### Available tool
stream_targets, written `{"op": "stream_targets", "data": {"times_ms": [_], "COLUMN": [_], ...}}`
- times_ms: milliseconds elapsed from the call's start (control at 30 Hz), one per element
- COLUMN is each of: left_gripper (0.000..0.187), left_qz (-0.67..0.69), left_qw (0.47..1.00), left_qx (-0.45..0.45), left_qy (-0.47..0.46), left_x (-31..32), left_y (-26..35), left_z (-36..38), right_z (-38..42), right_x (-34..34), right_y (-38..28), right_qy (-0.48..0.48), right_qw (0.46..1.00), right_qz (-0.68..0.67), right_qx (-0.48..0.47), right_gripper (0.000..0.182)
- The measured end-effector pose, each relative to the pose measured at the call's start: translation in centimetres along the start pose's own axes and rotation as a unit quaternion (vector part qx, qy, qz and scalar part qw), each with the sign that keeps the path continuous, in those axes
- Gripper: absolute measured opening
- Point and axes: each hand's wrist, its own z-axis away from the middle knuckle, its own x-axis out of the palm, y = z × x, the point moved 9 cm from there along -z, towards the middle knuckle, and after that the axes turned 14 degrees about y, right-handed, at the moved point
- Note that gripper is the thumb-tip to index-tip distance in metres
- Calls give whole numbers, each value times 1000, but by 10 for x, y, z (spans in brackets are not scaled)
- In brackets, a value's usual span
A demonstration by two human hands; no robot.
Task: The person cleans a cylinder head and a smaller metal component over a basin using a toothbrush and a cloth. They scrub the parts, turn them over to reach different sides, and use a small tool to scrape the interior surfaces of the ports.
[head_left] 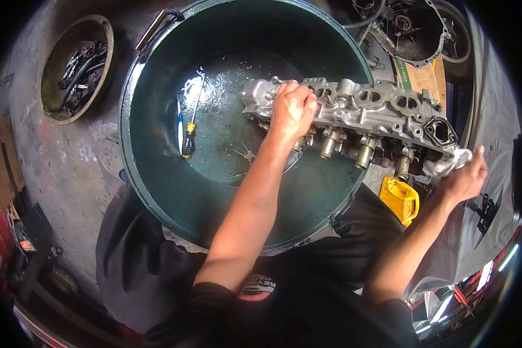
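Observation:
A long grey metal cylinder head (354, 110) lies slantwise over the right side of a dark green tub (156, 200), its ports and bolt holes showing. My left hand (294, 110) is closed, with curled fingers on the upper face near its left end. Whether a small part is pinched there is hidden. At the other end, my right hand (467, 177) grips a shiny silver end piece (446, 162), its thumb sticking up. Inside the tub lie a screwdriver (188, 142) with a black and yellow handle, a slim blue and white tool (180, 130) and some small metal pieces (246, 152).
On the floor to the left stands a round basin (52, 95) with bolts and dark parts in it. A yellow plastic container (400, 200) sits right of the tub. Beyond the cylinder head are a large metal housing (420, 55) and cardboard (432, 78).

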Motion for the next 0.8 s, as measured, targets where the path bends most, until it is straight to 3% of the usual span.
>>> {"op": "stream_targets", "data": {"times_ms": [33, 133, 233, 267, 300, 433, 533, 700, 800], "left_gripper": [15, 14, 14, 13, 13, 11, 11, 11, 11], "left_qz": [5, 43, 25, 22, 22, 18, 17, 13, 18], "left_qw": [1000, 998, 999, 999, 999, 996, 993, 996, 997], "left_qx": [12, 20, 21, 18, 26, 59, 56, 60, 45], "left_qy": [14, 31, 32, 34, 32, 67, 102, 70, 68], "left_x": [-3, -9, -13, -13, -13, -22, -13, -14, -15], "left_y": [3, 5, 9, 11, 13, 23, 17, 27, 17], "left_z": [1, 3, 6, 7, 11, 9, 10, 29, 36], "right_z": [-29, -57, 27, 49, 63, 82, 91, 86, 91], "right_x": [-6, -16, 49, 80, 104, 93, 96, 69, 69], "right_y": [-19, -53, -91, -78, -57, -72, -45, -35, -32], "right_qy": [20, 25, -215, -337, -470, -527, -616, -570, -600], "right_qw": [984, 971, 967, 936, 873, 845, 783, 819, 795], "right_qz": [16, -161, -106, -1, 117, 40, 71, 56, 88], "right_qx": [-177, -174, -90, -105, -56, -78, 48, -32, 20], "right_gripper": [25, 27, 33, 37, 45, 56, 44, 29, 28]}}
